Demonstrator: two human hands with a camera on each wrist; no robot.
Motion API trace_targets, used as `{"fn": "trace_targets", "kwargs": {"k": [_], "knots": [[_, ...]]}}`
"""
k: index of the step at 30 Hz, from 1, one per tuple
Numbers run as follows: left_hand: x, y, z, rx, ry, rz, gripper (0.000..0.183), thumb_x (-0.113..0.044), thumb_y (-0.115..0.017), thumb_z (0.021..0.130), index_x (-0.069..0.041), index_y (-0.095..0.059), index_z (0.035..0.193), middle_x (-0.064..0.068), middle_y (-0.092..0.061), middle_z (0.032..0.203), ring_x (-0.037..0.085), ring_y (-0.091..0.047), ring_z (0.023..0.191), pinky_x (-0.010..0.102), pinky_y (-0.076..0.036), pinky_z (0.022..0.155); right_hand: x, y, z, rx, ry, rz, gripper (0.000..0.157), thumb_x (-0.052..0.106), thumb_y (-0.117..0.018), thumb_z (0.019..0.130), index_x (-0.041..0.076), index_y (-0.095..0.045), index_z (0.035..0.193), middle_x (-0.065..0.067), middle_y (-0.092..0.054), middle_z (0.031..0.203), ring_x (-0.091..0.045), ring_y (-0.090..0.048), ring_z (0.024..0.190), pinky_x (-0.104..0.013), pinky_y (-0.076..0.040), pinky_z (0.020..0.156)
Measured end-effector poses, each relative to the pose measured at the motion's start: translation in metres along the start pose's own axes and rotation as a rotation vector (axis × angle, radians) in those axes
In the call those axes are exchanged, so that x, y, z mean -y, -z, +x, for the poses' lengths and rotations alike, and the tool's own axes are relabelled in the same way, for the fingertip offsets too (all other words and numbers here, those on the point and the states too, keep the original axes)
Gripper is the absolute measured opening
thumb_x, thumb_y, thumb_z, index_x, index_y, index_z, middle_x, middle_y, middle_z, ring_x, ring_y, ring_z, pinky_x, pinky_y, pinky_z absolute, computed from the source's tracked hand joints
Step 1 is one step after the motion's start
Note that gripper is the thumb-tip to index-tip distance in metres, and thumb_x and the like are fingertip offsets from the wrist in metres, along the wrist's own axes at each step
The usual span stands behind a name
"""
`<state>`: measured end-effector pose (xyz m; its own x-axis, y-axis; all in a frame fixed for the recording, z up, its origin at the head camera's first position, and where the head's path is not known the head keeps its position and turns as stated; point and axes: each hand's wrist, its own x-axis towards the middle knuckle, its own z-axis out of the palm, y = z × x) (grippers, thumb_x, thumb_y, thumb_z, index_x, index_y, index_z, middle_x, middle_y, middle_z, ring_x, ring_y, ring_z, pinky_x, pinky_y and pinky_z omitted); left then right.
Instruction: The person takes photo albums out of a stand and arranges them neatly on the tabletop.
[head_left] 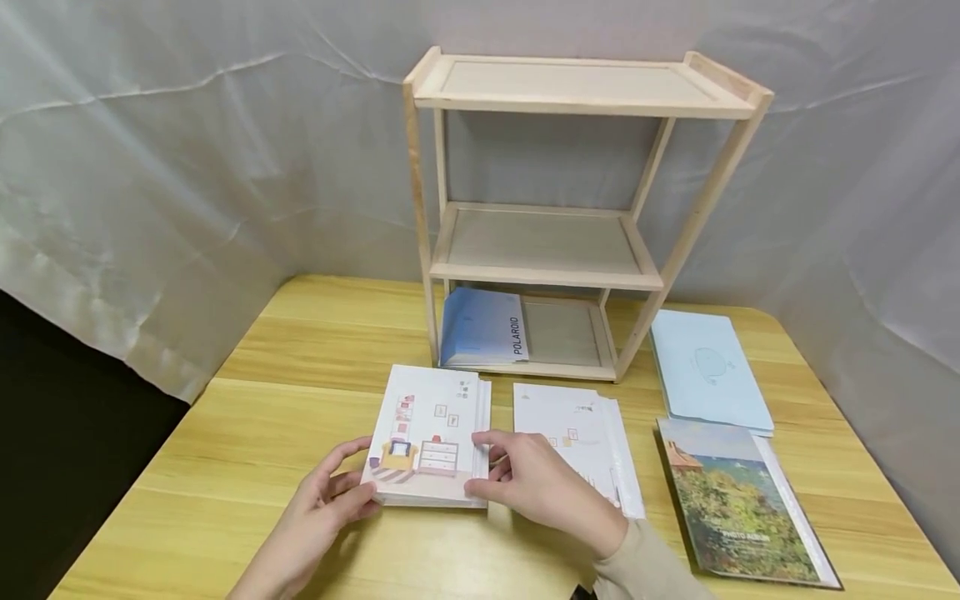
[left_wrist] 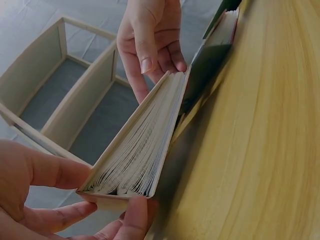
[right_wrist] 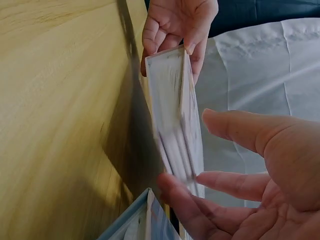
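A white photo album with a drawn armchair and dresser on its cover lies in front of the shelf. In the left wrist view its fanned pages show between the covers. My left hand grips it at the spine side, fingers and thumb round the lower left corner. At the opposite side my right hand touches the album's edge with its fingertips. In the right wrist view that hand's thumb stands apart from the cover. Beneath the right hand lies another white album, partly hidden by it.
A wooden three-tier shelf stands at the back. On its bottom tier, at the left, lies a blue-and-white POLAROID album. To the right are a light blue album and a landscape-covered photo album. Grey cloth surrounds the wooden table.
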<state>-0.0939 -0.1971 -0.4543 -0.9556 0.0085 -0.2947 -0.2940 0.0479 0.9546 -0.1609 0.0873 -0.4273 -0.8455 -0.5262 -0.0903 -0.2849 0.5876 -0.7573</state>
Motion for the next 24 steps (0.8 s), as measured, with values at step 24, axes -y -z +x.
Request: {"fn": "trace_targets", "kwargs": {"k": [24], "knots": [[0.0045, -0.0020, 0.0073, -0.024, 0.032, 0.090, 0.062, 0.002, -0.065, 0.100, -0.014, -0.049, 0.157, 0.023, -0.068, 0.124, 0.026, -0.070, 0.103, 0.030, -0.064, 0.085, 0.0017, -0.0070, 0.0008, 0.072, -0.006, -0.063, 0.068, 0.038, -0.082, 0.096, -0.006, -0.062, 0.145, 0.003, -0.065, 0.075, -0.004, -0.054, 0.064, -0.021, -0.047, 0.059]]}}
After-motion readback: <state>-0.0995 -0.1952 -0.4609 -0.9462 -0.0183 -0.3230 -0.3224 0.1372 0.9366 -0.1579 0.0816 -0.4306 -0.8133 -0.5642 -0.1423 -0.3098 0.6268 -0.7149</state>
